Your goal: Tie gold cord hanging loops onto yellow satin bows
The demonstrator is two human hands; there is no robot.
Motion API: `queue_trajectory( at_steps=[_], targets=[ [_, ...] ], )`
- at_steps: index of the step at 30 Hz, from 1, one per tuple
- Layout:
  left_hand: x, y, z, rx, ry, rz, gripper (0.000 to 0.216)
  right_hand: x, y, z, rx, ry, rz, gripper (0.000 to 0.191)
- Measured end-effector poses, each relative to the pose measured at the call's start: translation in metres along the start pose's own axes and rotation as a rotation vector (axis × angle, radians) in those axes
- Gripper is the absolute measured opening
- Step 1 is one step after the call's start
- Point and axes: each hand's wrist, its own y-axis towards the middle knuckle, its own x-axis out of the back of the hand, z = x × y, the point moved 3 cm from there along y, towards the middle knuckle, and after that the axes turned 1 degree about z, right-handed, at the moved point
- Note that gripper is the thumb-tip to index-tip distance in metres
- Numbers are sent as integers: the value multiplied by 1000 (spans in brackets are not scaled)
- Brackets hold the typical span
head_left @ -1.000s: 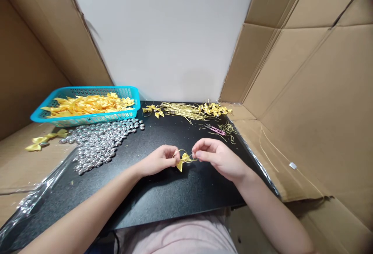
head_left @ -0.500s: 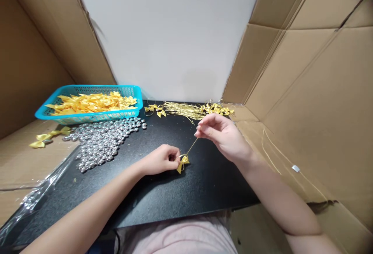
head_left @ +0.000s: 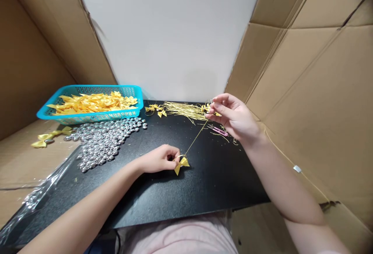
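Observation:
My left hand (head_left: 159, 160) rests on the black table (head_left: 163, 192), fingers pinched on a small yellow ribbon bow (head_left: 181, 164). A thin gold cord (head_left: 196, 138) runs taut from the bow up and to the right. My right hand (head_left: 233, 117) is raised above the table's far right part and pinches the cord's upper end. A pair of pink snips (head_left: 217, 130) lies on the table just under the right hand.
A blue basket (head_left: 87, 119) of yellow ribbon pieces stands at the back left, with a heap of silver beads (head_left: 101, 141) in front. Gold cords (head_left: 182, 110) and finished bows (head_left: 154, 109) lie along the back edge. Cardboard walls (head_left: 314, 91) enclose both sides.
My right hand has risen and moved back to the right, drawing the gold cord out tight from the bow. My left hand has stayed put on the bow.

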Motion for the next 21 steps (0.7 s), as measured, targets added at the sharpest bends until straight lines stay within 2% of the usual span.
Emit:
queue_trajectory(
  at_steps=[7,13,17,21],
  targets=[
    [-1,-2,-2,-20,24,9,16,14,11,-9,-32,-17,-53,13],
    [1,-1,-2,-23,36,-40,18,25,14,-27,-75,81,-84,19],
    [1,-1,0,-17,35,-70,15,27,10,-34,-59,91,-52,26],
    [-3,0,2,-8,16,-94,13,24,9,-34,-30,37,-2,22]
  ],
)
